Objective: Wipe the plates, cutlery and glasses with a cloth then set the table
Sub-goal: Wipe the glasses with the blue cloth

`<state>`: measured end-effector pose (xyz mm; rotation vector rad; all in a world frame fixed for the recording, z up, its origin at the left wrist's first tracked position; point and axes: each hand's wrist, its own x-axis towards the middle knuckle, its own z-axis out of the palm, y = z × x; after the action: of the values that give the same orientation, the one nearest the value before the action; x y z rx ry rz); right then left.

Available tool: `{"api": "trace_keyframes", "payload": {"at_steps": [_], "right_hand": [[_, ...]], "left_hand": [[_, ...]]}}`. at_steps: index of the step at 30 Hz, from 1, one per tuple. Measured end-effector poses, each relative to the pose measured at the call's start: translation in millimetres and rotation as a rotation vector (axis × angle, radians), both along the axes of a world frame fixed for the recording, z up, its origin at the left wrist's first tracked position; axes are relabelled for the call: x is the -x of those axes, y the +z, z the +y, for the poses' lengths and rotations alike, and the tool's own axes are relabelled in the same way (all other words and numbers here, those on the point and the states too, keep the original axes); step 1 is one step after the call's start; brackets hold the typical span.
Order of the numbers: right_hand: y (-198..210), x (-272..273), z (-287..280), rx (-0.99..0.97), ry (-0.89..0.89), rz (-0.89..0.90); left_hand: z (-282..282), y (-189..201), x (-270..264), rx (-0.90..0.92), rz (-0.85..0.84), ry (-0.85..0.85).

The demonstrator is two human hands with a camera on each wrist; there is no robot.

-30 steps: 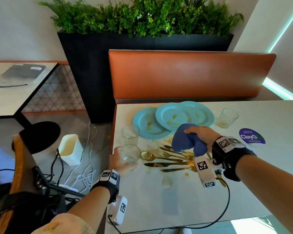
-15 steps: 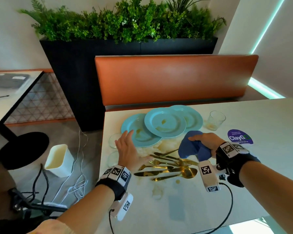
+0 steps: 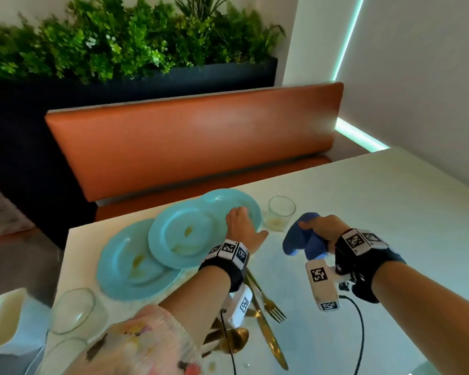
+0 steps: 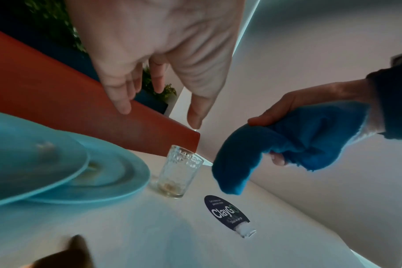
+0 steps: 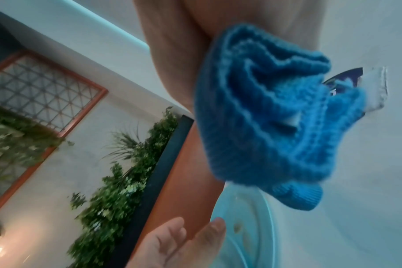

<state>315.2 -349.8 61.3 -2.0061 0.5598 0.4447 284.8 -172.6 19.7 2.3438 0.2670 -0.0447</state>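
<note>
Plates, three round turquoise ones overlapping on the white counter, all smeared and unwiped, left hand reaching open-fingered over them, right hand gripping the bunched blue cloth, gold cutlery unsorted.

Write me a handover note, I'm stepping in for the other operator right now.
Left hand: open, reaching over the far plate, nothing held.
Right hand: holds the blue cloth above the table.
Three stained plates overlap; one dirty glass right of them, two glasses near left; gold cutlery lies under the left arm.
Done: nothing looks wiped. Left: wipe everything, set the table.
</note>
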Motion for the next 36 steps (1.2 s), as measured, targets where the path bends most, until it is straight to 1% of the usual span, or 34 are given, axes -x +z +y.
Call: {"api": "trace_keyframes", "payload": {"at_steps": [4, 6, 11, 15, 17, 19, 20, 22, 23, 24, 26, 28, 29, 30, 31, 32, 33, 34, 35, 36], "right_hand": [[-16, -43, -47, -0.070, -0.101, 0.057], [-23, -60, -64, -0.107, -0.125, 0.065], [-37, -88, -88, -0.160, -0.151, 0.071], [-44, -95, -93, -0.222, -0.116, 0.097], [-44, -96, -93, -0.238, -0.086, 0.080], [-39, -95, -92, -0.240, -0.056, 0.042], [-36, -94, -90, -0.248, -0.043, 0.012], [-27, -91, -85, -0.234, -0.014, -0.077], [-23, -89, -82, -0.179, 0.013, -0.152], [-18, -86, -78, -0.080, 0.071, -0.250], [-8, -75, -68, 0.175, 0.293, -0.449], [-4, -57, -55, 0.359, 0.602, -0.611], [-5, -46, -47, 0.420, 0.777, -0.638], [-7, -35, -41, 0.466, 0.911, -0.624], [-8, -25, -35, 0.490, 1.017, -0.594], [-5, -15, -29, 0.504, 1.078, -0.553], [0, -5, -24, 0.538, 1.109, -0.548], [5, 5, -21, 0.585, 1.125, -0.530], [11, 16, -17, 0.630, 1.134, -0.486], [18, 28, -11, 0.690, 1.150, -0.401]], "left_hand": [[-36, -23, -51, 0.109, 0.133, 0.033], [-50, -36, -71, 0.163, 0.170, 0.063], [-67, -65, -106, 0.239, 0.198, 0.144], [-74, -80, -120, 0.328, 0.202, 0.174], [-78, -83, -125, 0.370, 0.198, 0.184], [-82, -83, -127, 0.376, 0.177, 0.161], [-84, -81, -126, 0.348, 0.159, 0.128], [-86, -75, -120, 0.241, 0.121, 0.032], [-87, -74, -116, 0.193, 0.089, -0.009], [-88, -71, -110, 0.172, 0.068, -0.031], [-90, -65, -97, 0.142, 0.012, -0.062], [-91, -58, -83, 0.127, -0.073, -0.095], [-90, -56, -76, 0.156, -0.129, -0.098], [-90, -50, -68, 0.176, -0.157, -0.094], [-87, -47, -60, 0.201, -0.158, -0.126], [-83, -39, -51, 0.239, -0.126, -0.145], [-81, -35, -42, 0.295, -0.088, -0.133], [-78, -31, -32, 0.286, -0.078, -0.105], [-75, -22, -19, 0.299, -0.090, -0.107], [-73, -15, -5, 0.293, -0.109, -0.150]]}}
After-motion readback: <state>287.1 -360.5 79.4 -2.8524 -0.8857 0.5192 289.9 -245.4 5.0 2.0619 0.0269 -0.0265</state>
